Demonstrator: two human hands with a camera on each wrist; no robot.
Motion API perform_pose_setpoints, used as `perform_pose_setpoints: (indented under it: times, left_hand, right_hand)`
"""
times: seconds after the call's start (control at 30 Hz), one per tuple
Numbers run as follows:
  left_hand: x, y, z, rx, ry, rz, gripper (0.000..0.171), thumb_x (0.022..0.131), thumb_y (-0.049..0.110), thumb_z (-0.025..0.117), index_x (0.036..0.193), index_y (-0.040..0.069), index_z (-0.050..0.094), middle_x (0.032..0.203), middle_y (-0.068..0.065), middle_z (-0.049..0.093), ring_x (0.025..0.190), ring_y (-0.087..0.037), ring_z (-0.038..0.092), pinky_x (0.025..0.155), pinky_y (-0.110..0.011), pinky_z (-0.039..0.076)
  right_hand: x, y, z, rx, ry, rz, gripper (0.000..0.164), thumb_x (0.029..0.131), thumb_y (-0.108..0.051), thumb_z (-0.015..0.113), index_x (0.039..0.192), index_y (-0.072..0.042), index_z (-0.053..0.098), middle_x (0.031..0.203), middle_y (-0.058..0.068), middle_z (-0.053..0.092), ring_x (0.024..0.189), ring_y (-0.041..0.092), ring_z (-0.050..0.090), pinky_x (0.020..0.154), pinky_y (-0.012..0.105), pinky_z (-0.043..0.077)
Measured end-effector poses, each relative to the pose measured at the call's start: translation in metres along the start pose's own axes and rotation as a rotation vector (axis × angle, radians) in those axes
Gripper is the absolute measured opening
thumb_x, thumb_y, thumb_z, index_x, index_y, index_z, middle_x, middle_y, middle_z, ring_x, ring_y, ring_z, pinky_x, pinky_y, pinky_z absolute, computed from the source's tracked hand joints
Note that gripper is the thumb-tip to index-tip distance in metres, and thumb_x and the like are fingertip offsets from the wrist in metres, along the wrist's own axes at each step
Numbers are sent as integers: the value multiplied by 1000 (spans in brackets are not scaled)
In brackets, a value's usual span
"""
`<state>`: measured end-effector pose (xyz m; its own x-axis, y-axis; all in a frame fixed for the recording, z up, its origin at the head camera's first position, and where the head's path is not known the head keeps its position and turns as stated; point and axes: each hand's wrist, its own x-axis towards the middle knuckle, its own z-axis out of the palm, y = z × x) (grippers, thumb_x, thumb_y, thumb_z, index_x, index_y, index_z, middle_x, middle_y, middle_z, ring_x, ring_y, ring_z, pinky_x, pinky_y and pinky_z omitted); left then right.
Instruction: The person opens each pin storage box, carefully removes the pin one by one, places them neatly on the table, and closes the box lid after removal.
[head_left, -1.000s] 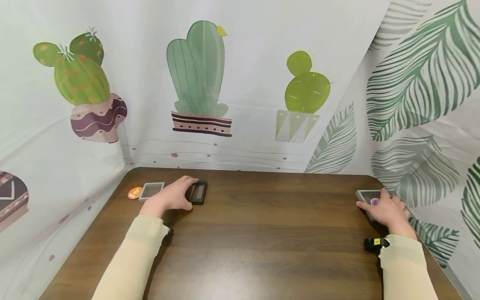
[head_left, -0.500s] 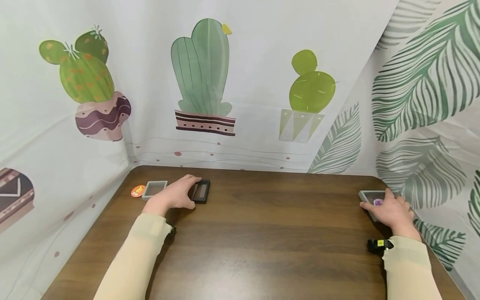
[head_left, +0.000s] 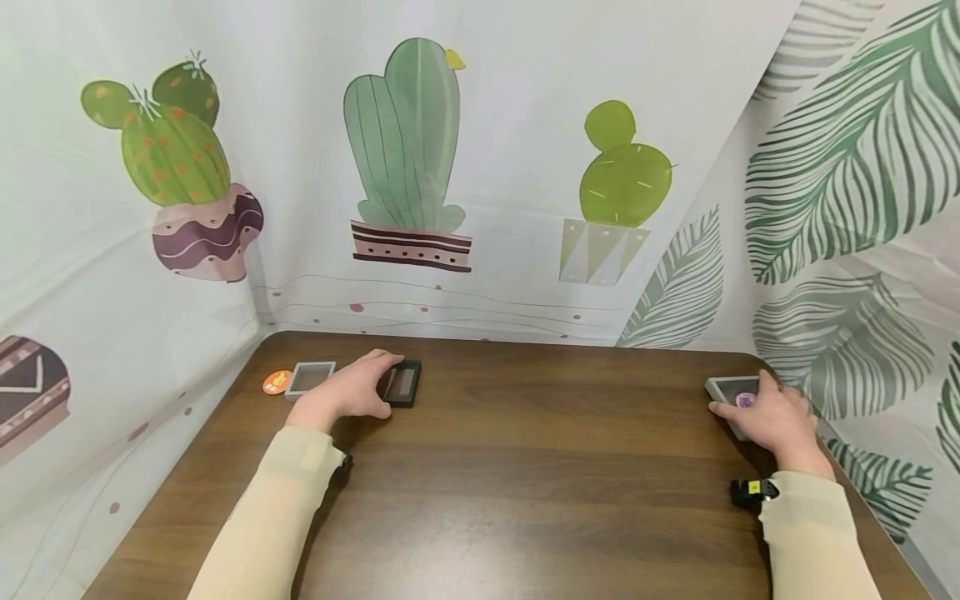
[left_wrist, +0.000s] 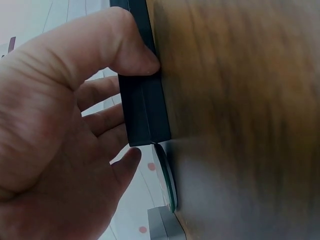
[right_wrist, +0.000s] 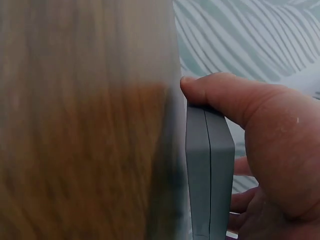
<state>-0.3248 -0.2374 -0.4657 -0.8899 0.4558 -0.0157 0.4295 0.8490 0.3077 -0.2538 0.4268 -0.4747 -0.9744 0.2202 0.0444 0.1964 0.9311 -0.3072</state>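
Note:
At the table's back left, my left hand [head_left: 347, 392] holds a flat black frame [head_left: 403, 384] with a clear window. The left wrist view shows my thumb on the near edge of the black frame [left_wrist: 145, 110], fingers on its other side. Over by the right edge, my right hand [head_left: 780, 421] grips a flat grey frame [head_left: 718, 388]; a purple round piece [head_left: 746, 401] shows in its window. My thumb presses one end of this grey frame [right_wrist: 209, 165] in the right wrist view. Whether it touches the table I cannot tell.
Left of my left hand lie another grey frame [head_left: 311, 379] and an orange round disc [head_left: 277, 382]. A thin disc [left_wrist: 165, 177] lies close to the black frame in the left wrist view. Printed curtains [head_left: 510, 167] hang along the brown table [head_left: 540, 467].
The head view has shifted slightly. Over the last half second my right hand and its grey frame have moved a little left. My left hand stays on the black frame.

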Motion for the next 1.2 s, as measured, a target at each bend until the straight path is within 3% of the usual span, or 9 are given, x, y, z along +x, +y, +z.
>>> perform_pose_setpoints:
  times: [0.27,0.73,1.2]
  left_hand:
    - [-1,1,0,-10,-13,-18,92,65,22,78,148,9,40,146,-11,40,127,-27,43,98,-47,42]
    - [-1,0,1,-12,-12,-22,93,65,24,78,148,9,40,146,-10,40,125,-26,44,97,-46,42]
    - [-1,0,1,-19,-10,-21,92,65,23,79,148,9,40,146,-10,40,125,-26,43,97,-47,42]
  right_hand:
    - [2,-14,3,10,0,-37,119,81,-74,59,151,10,11,136,49,23,118,69,23,85,80,23]
    - [-1,-61,12,29,62,-150,118,76,-75,64,148,10,24,128,43,38,109,59,38,79,71,33]
    - [-7,-101,26,61,96,-259,114,75,-72,68,149,6,29,129,34,44,112,51,40,85,66,33]
